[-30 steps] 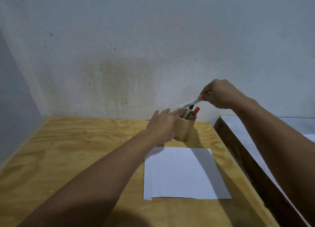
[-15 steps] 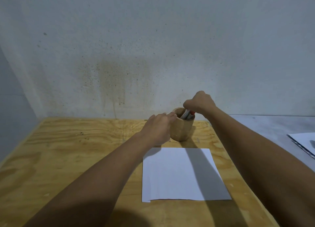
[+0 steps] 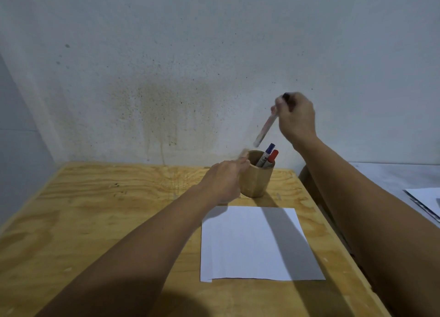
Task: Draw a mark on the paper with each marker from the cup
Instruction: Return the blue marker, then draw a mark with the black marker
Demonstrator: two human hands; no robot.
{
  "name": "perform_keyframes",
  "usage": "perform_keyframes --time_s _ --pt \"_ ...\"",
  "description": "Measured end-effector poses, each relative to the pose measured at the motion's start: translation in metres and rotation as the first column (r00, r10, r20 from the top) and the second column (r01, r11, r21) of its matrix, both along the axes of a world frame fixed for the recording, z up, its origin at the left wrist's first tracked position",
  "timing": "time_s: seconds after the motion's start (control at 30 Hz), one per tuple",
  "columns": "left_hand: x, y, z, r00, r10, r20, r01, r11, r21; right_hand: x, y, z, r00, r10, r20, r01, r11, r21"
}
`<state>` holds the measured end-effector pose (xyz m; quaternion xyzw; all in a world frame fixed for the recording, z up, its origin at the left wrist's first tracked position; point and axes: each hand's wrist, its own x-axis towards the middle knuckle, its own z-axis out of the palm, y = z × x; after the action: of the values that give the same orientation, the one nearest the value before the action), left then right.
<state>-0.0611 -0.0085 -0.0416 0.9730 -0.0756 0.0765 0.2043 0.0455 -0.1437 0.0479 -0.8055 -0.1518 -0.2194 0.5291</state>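
A wooden cup (image 3: pixel 257 182) stands at the back of the plywood table (image 3: pixel 95 209), against the wall. A blue-capped marker (image 3: pixel 270 148) and a red-capped marker (image 3: pixel 273 155) stick out of it. My left hand (image 3: pixel 223 181) grips the cup's left side. My right hand (image 3: pixel 296 116) is raised above and right of the cup, shut on a white marker with a dark cap (image 3: pixel 266 126); the marker is blurred and slants down toward the cup's mouth, clear of the rim. A blank white sheet of paper (image 3: pixel 252 243) lies flat in front of the cup.
A stained white wall (image 3: pixel 166 90) rises directly behind the table. To the right, across a dark gap, is a grey surface (image 3: pixel 392 176) with some papers (image 3: pixel 426 197) at the frame's edge. Bare plywood stretches to the left of the paper.
My right hand, down at the cup's mouth half a second ago, has risen up and to the right with a marker pulled clear of the cup. My left hand stays on the cup.
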Motion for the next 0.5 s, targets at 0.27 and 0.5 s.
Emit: perform_keyframes --time_s 0.27,0.5 --pt "0.000 0.002 -0.005 0.997 -0.008 -0.074 -0.008 0.979 -0.203 -0.033 -0.022 0.024 0.962 0.251 -0.113 -0.264 0.956 -0.131" --pt "-0.009 0.012 0.026 0.992 0.124 0.020 -0.045 0.501 -0.864 -0.067 -0.030 0.000 0.849 0.430 -0.307 -0.487 0.862 -0.138"
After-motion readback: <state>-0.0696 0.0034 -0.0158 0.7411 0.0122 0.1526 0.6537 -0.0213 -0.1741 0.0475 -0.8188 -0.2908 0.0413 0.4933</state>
